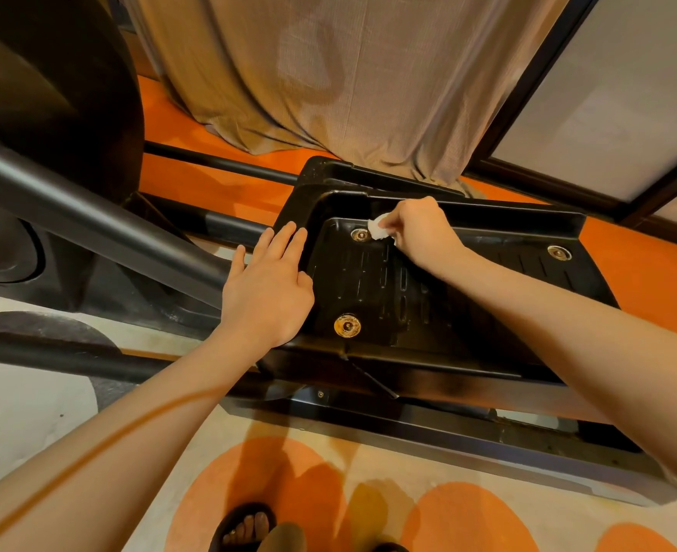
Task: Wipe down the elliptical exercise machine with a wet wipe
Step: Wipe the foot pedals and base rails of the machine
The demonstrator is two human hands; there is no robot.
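Observation:
The black foot pedal of the elliptical machine fills the middle of the view, ribbed and glossy, with three round metal bolts on it. My right hand pinches a small crumpled white wet wipe and presses it onto the pedal's far inner corner, right beside the upper left bolt. My left hand lies flat with fingers spread on the pedal's left rim, where the grey arm bar meets it. A rusty bolt sits near my left wrist.
The black flywheel housing rises at the upper left. A beige curtain hangs behind the pedal, a dark-framed panel to its right. The base rail runs below the pedal. My sandalled foot stands on an orange and cream rug.

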